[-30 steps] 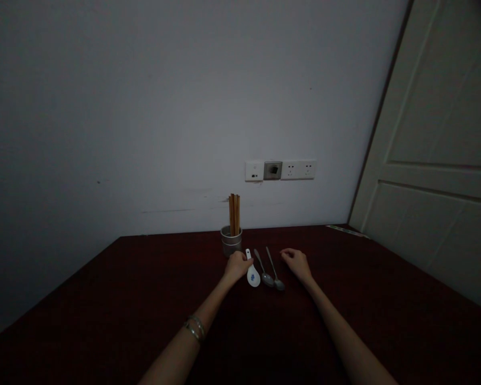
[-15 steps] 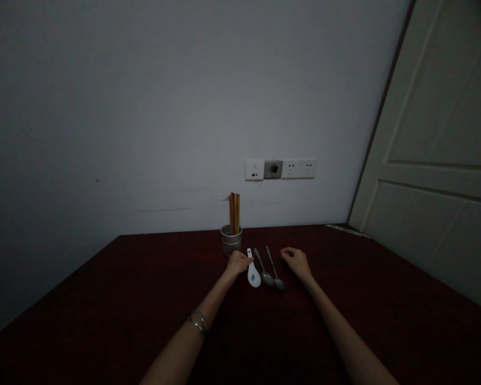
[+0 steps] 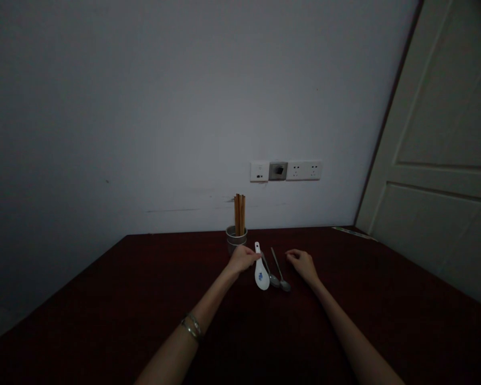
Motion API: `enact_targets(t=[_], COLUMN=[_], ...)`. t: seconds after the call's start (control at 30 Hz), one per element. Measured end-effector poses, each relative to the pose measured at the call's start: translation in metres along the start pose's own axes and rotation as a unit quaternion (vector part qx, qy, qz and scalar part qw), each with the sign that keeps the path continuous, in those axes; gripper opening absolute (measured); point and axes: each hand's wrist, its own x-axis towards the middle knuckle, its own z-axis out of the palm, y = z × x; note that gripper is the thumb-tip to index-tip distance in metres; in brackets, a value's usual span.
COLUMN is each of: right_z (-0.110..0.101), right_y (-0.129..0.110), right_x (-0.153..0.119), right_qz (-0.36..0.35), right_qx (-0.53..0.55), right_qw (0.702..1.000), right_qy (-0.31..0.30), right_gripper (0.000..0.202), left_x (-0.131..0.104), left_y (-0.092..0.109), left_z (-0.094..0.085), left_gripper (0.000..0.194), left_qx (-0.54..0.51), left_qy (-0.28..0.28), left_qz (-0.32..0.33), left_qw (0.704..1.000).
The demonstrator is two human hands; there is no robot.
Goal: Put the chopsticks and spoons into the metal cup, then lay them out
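Note:
My left hand (image 3: 243, 259) pinches the handle of a white spoon (image 3: 262, 275) with a blue mark in its bowl. The white spoon partly covers a metal spoon (image 3: 274, 280) lying on the dark red table (image 3: 164, 294). A second, longer metal spoon (image 3: 284, 285) lies just right of it. My right hand (image 3: 302, 262) rests on the table to the right of the spoons, its fingers curled together with nothing visible in them. Behind my left hand stands a metal cup (image 3: 236, 240) with several wooden chopsticks (image 3: 239, 215) upright in it.
A pale wall (image 3: 184, 133) rises behind the table, with a row of sockets (image 3: 304, 170) above the back edge. At the right is a panelled door (image 3: 444, 171). A thin printed strip (image 3: 355, 233) lies at the table's back right.
My left hand has lifted the white spoon slightly and moved it right, so that it now overlaps the nearer metal spoon. The whole view has shifted a little. My right hand looks about the same.

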Motion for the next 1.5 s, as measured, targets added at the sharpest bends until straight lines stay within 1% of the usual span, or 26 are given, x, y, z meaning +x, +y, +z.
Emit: enact_targets(t=[0.13, 0.23, 0.43, 0.5, 0.57, 0.63, 0.67, 0.7, 0.73, 0.8, 0.83, 0.9, 0.97, 1.03, 1.07, 1.13, 1.27, 1.37, 1.5], right_z=[-0.001, -0.002, 0.001, 0.001, -0.001, -0.007, -0.011, -0.015, -0.019, -0.025, -0.025, -0.023, -0.018, -0.011, -0.007, -0.001, 0.008, 0.012, 0.008], right_y=[-0.003, -0.003, 0.001, -0.003, -0.018, -0.045, -0.062, -0.081, -0.100, -0.136, -0.150, -0.170, -0.180, -0.185, -0.186, -0.188, -0.191, -0.191, -0.188], right_x=[-0.001, -0.001, -0.001, 0.000, 0.002, 0.002, 0.002, 0.000, -0.003, -0.013, -0.019, -0.030, -0.040, -0.046, -0.049, -0.052, -0.058, -0.059, -0.054], right_qz=[0.003, -0.003, 0.001, 0.010, 0.010, -0.005, -0.015, -0.022, -0.020, -0.003, 0.007, 0.034, 0.054, 0.064, 0.066, 0.065, 0.052, 0.055, 0.073], right_qx=[0.003, -0.005, 0.004, 0.028, 0.061, 0.101, 0.125, 0.152, 0.177, 0.209, 0.224, 0.250, 0.272, 0.281, 0.277, 0.263, 0.248, 0.256, 0.274], right_qw=[1.000, 1.000, 1.000, 1.000, 0.998, 0.994, 0.991, 0.988, 0.983, 0.963, 0.949, 0.925, 0.917, 0.919, 0.921, 0.921, 0.917, 0.921, 0.927], right_qy=[-0.005, -0.011, -0.002, 0.003, 0.022, 0.041, 0.039, 0.006, -0.043, -0.171, -0.223, -0.284, -0.285, -0.268, -0.265, -0.279, -0.307, -0.289, -0.244], right_gripper=[0.027, 0.028, 0.029, 0.030, 0.032, 0.034, 0.035, 0.036, 0.036, 0.033, 0.030, 0.028, 0.027, 0.028, 0.028, 0.027, 0.027, 0.025, 0.020], left_x=[-0.008, -0.016, -0.024, -0.024, -0.024, -0.024, -0.024, -0.024, -0.024, -0.024, -0.024, -0.024, -0.025, -0.024, -0.024, -0.022, -0.021, -0.022, -0.023], left_y=[0.017, 0.025, 0.030, 0.030, 0.032, 0.034, 0.034, 0.035, 0.036, 0.036, 0.036, 0.036, 0.036, 0.035, 0.035, 0.034, 0.033, 0.034, 0.034], left_z=[-0.019, -0.032, -0.051, -0.056, -0.060, -0.064, -0.065, -0.066, -0.067, -0.068, -0.069, -0.071, -0.072, -0.074, -0.074, -0.074, -0.071, -0.068, -0.067], left_gripper=[0.031, 0.031, 0.027, 0.027, 0.028, 0.029, 0.029, 0.029, 0.028, 0.028, 0.028, 0.028, 0.027, 0.027, 0.028, 0.029, 0.030, 0.031, 0.031], left_qx=[-0.033, -0.055, -0.090, -0.098, -0.106, -0.110, -0.113, -0.118, -0.127, -0.156, -0.172, -0.200, -0.217, -0.228, -0.232, -0.242, -0.270, -0.294, -0.313], left_qy=[-0.002, 0.008, 0.039, 0.051, 0.068, 0.091, 0.101, 0.110, 0.119, 0.141, 0.153, 0.183, 0.213, 0.237, 0.245, 0.254, 0.256, 0.256, 0.232], left_qz=[0.032, 0.049, 0.041, 0.043, 0.047, 0.055, 0.060, 0.065, 0.071, 0.081, 0.087, 0.097, 0.103, 0.106, 0.107, 0.110, 0.121, 0.134, 0.154], left_qw=[0.999, 0.997, 0.994, 0.993, 0.991, 0.988, 0.987, 0.985, 0.982, 0.974, 0.969, 0.957, 0.947, 0.938, 0.935, 0.930, 0.920, 0.911, 0.908])
